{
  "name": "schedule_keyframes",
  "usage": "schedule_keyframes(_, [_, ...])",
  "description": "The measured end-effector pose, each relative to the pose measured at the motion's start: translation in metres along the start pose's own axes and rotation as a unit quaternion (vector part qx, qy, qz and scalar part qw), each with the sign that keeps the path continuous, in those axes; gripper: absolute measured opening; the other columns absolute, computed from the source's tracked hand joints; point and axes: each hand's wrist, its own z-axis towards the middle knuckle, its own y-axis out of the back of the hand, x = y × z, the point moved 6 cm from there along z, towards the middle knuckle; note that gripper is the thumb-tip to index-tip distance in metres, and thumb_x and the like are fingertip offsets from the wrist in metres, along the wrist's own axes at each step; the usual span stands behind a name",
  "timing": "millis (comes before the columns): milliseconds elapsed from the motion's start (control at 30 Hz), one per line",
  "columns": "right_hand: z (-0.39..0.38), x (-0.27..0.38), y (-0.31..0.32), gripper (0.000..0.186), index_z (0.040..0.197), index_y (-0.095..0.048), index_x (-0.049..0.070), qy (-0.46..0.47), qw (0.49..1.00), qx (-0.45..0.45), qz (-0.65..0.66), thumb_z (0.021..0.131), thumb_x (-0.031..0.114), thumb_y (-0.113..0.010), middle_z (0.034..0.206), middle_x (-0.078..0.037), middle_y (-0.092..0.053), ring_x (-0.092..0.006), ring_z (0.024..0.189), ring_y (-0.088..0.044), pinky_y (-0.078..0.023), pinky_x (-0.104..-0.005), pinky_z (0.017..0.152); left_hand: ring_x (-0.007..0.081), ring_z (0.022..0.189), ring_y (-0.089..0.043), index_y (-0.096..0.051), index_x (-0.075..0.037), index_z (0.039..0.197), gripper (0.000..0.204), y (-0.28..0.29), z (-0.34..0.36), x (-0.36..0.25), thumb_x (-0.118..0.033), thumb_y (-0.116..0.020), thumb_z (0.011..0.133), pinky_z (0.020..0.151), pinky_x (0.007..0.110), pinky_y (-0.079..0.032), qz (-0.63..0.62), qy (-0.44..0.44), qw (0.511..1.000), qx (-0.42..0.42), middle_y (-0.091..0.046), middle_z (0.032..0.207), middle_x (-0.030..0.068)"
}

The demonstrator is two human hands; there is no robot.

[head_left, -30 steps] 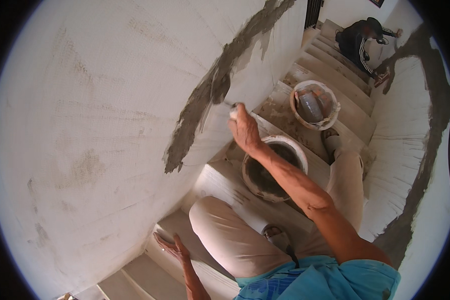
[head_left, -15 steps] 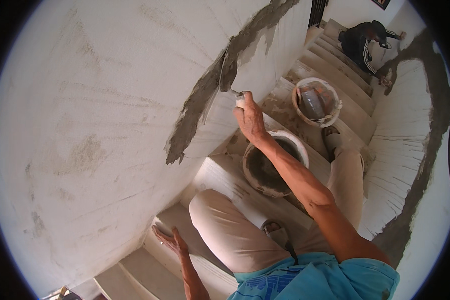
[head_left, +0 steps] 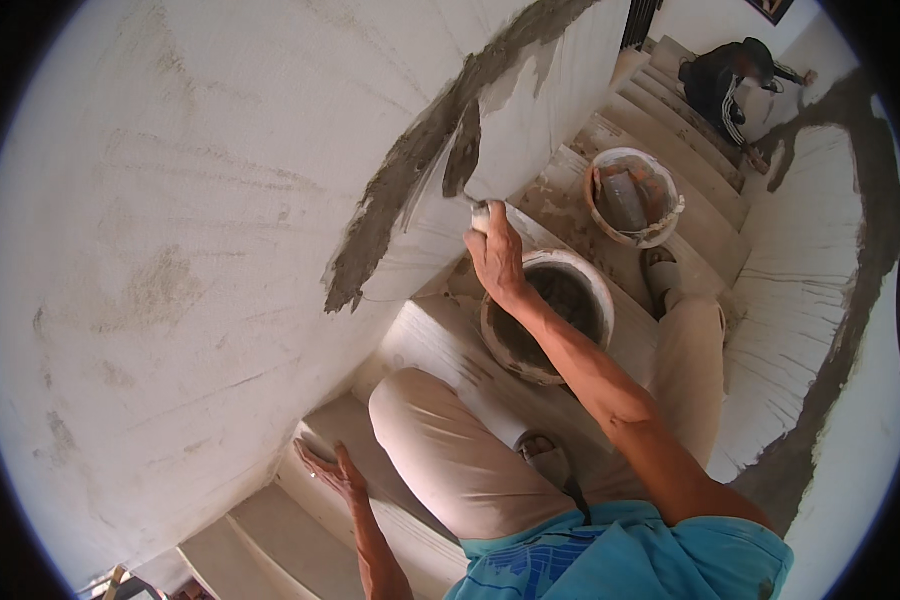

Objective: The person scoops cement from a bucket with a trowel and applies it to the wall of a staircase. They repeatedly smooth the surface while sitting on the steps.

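My right hand [head_left: 497, 255] is closed round the pale handle of a trowel [head_left: 463, 155]. Wet grey mortar coats its narrow blade, which points up along the wall, by the lower edge of a rough mortar band [head_left: 400, 185]. Whether the blade touches the wall I cannot tell. Below my right forearm a round bucket [head_left: 608, 300] of grey mortar stands on a stair step. Down at the lower left my left hand [head_left: 332, 470] holds nothing; its fingers stretch out over a step near the foot of the wall.
A second bucket [head_left: 642, 160], holding a grey cylindrical object, stands farther along the stairs [head_left: 705, 215]. Beyond it another person [head_left: 725, 85] in dark clothes crouches by the right wall. That wall carries a broad mortar band [head_left: 865, 220]. My knees flank the nearer bucket.
My right hand and the trowel have dropped slightly, and the blade stands lower against the mortar band. The view has shifted a little; my left hand stays open near the wall.
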Motion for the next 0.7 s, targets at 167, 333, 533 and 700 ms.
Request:
schedule_keyframes(167, [-0.01,0.004,-0.039,0.038,0.114,-0.041,-0.002,-0.013,0.998,0.058,-0.008,0.085,0.001,-0.066,0.09,-0.027,-0.057,-0.0477,0.086,-0.061,-0.048,-0.0508,0.073,0.0428,0.148,-0.023,-0.026,0.006,0.153,0.081,-0.004,0.002,0.0,-0.03,-0.06,0.089,0.12,0.054,-0.017,0.003,-0.003,1.0,0.002,-0.027,0.159,0.0269])
schedule_keyframes(333, [-0.079,0.003,-0.044,0.039,0.12,-0.045,-0.001,0.058,0.987,0.14,-0.048,0.087,0.005,-0.066,0.093,-0.026,-0.058,-0.0471,0.09,-0.062,-0.05,-0.0486,0.077,0.043,0.148,-0.023,-0.026,0.006,0.153,0.081,-0.004,0.001,-0.003,-0.03,-0.06,0.089,0.12,0.054,-0.018,-0.009,-0.005,1.0,0.005,-0.027,0.159,0.027])
schedule_keyframes(533, [-0.051,0.001,-0.023,0.035,0.121,-0.047,0.001,0.004,0.999,0.042,0.015,0.09,0.008,-0.06,0.087,-0.025,-0.058,-0.0451,0.083,-0.062,-0.05,-0.0479,0.071,0.0421,0.148,-0.023,-0.025,0.006,0.154,0.08,-0.002,0.001,0.0,-0.028,-0.06,0.09,0.121,0.053,-0.017,-0.011,-0.018,1.0,-0.002,-0.026,0.159,0.0265])
schedule_keyframes(700, [-0.025,0.02,-0.043,0.035,0.12,-0.044,-0.002,-0.029,0.996,0.053,0.059,0.089,0.003,-0.059,0.087,-0.025,-0.058,-0.0467,0.079,-0.06,-0.048,-0.049,0.07,0.0412,0.149,-0.022,-0.025,0.005,0.154,0.08,-0.002,0.001,0.0,-0.026,-0.06,0.089,0.121,0.053,-0.017,-0.007,-0.004,1.0,-0.004,-0.027,0.159,0.0261])
